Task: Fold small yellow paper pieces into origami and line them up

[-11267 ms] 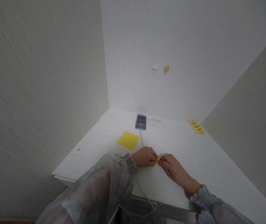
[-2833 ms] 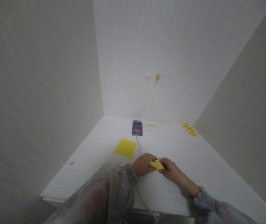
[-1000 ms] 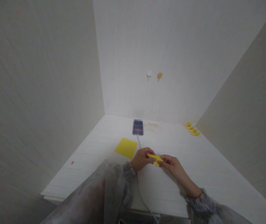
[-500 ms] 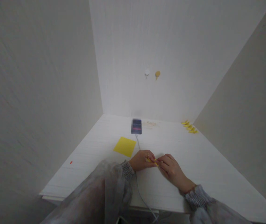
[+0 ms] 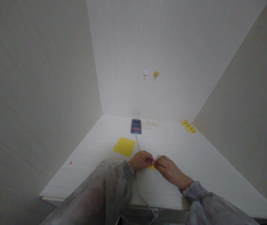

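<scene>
Between my hands is a small folded piece of yellow paper (image 5: 152,167), mostly covered by my fingers. My left hand (image 5: 141,160) pinches it from the left, with the fingers curled in. From the right, my right hand (image 5: 169,168) pinches its other end, thumb and fingertips pressed together. A flat square sheet of yellow paper (image 5: 124,146) lies on the table just beyond my left hand. At the far right of the table, several small folded yellow paper pieces (image 5: 188,126) stand in a row.
A phone-like device (image 5: 136,126), its screen blurred, lies near the back wall with a white cable (image 5: 138,187) running under my left wrist to the front edge. Two hooks, one white (image 5: 145,73) and one yellow (image 5: 156,74), are on the wall. A small orange piece (image 5: 71,163) lies at left.
My fingertips have shifted slightly on the folded paper, and a yellow part now shows below them. My right hand has moved a little to the left. The view has shifted slightly.
</scene>
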Demonstrator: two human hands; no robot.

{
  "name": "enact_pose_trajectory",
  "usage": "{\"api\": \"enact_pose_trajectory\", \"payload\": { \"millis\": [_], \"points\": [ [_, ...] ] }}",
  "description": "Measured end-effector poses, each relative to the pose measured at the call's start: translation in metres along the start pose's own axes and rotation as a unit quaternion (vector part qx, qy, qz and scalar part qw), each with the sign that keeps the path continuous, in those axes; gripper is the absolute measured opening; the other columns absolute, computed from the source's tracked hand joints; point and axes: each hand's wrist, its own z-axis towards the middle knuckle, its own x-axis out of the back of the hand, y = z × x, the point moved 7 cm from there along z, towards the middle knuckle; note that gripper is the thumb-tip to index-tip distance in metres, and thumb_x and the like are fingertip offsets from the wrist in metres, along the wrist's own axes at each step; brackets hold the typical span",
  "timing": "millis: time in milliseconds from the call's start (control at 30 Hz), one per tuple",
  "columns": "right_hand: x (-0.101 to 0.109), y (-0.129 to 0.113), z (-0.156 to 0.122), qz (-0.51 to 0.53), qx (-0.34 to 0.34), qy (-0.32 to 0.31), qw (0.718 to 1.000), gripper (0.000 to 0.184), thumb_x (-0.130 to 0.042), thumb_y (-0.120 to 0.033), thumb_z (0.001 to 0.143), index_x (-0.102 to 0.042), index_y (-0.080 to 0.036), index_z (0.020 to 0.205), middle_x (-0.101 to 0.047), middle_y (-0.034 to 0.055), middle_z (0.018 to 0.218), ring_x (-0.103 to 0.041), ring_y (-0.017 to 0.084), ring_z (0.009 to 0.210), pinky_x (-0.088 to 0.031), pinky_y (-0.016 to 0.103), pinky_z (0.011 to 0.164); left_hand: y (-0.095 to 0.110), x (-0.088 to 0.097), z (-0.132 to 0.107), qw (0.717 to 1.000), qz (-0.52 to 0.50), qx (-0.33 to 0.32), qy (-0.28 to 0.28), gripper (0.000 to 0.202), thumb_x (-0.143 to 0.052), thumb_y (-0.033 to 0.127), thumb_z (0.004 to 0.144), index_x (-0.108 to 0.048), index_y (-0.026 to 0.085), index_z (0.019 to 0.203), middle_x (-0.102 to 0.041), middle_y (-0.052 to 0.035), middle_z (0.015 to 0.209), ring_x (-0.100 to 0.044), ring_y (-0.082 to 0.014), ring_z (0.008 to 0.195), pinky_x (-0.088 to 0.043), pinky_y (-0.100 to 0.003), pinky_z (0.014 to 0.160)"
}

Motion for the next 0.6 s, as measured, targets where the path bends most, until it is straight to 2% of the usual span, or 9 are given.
{"api": "enact_pose_trajectory", "payload": {
  "millis": [200, 367, 467, 600],
  "points": [
    [0.0072, -0.0036, -0.0051, 0.031, -0.015, -0.006, 0.999, 0.024, -0.037, -0.012, 0.083, -0.054, -0.014, 0.100, -0.058, 0.0092, 0.093, -0.050, 0.019, 0.088, -0.041, 0.037, 0.077, 0.0024, -0.0020, 0.0014, 0.999, -0.006, -0.036, -0.017, 0.012, -0.053, 0.016, 0.066, -0.062, 0.014, 0.073, -0.059, -0.0016, 0.070, -0.052, -0.0100, 0.062, -0.040, -0.019, 0.060],
    [0.0070, -0.0069, -0.0077, -0.001, -0.007, 0.013, 1.000, 0.018, -0.039, -0.013, 0.083, -0.056, -0.015, 0.088, -0.057, 0.0074, 0.083, -0.049, 0.017, 0.080, -0.041, 0.035, 0.072, 0.0003, -0.0039, 0.0030, 0.999, 0.001, -0.019, -0.041, 0.014, -0.053, 0.017, 0.066, -0.063, 0.014, 0.075, -0.060, -0.0020, 0.072, -0.052, -0.0099, 0.063, -0.040, -0.019, 0.062],
    [0.0042, -0.0083, -0.0067, -0.019, -0.010, 0.007, 1.000, 0.017, -0.040, -0.014, 0.084, -0.056, -0.015, 0.083, -0.055, 0.0049, 0.074, -0.048, 0.016, 0.074, -0.040, 0.033, 0.067, -0.0007, -0.0039, 0.0032, 0.999, 0.012, -0.005, -0.044, 0.014, -0.054, 0.018, 0.067, -0.064, 0.014, 0.076, -0.060, -0.0018, 0.072, -0.051, -0.0095, 0.064, -0.039, -0.019, 0.062],
    [-0.0009, -0.0062, -0.0063, -0.024, -0.031, -0.014, 0.999, 0.016, -0.041, -0.014, 0.083, -0.056, -0.015, 0.080, -0.054, 0.0047, 0.074, -0.045, 0.016, 0.072, -0.039, 0.031, 0.065, -0.0021, -0.0045, 0.0031, 0.999, 0.007, 0.011, -0.044, 0.016, -0.056, 0.026, 0.067, -0.064, 0.015, 0.077, -0.060, -0.0016, 0.072, -0.051, -0.0092, 0.062, -0.039, -0.018, 0.059]
  ]
}}
